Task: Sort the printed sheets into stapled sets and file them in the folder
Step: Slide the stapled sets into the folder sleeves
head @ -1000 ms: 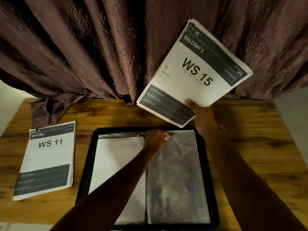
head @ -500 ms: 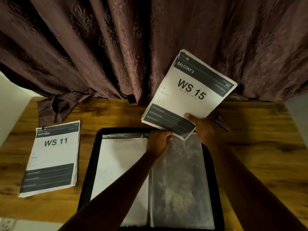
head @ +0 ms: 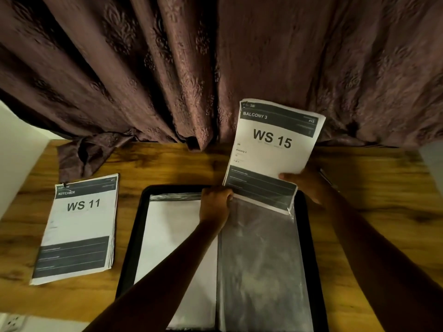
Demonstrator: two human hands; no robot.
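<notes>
A black folder (head: 134, 238) lies open on the wooden table, with clear plastic sleeves on both sides. My right hand (head: 306, 184) grips the stapled set headed WS 15 (head: 271, 149) by its lower right edge. The set's bottom edge sits in the mouth of the right-hand sleeve (head: 259, 259). My left hand (head: 214, 204) pinches the top edge of that sleeve beside the set's lower left corner. A second stapled set headed WS 11 (head: 79, 226) lies flat on the table, left of the folder.
A dark patterned curtain (head: 215, 68) hangs behind the table, and its hem rests on the back edge. A thin pen-like object (head: 327, 177) lies behind my right hand. The corner of a white socket strip (head: 12, 323) shows at bottom left.
My right hand has brought the WS 15 set down and toward me, turning it more upright, until its bottom edge reached the sleeve's mouth. My left hand stayed on the sleeve's top edge.
</notes>
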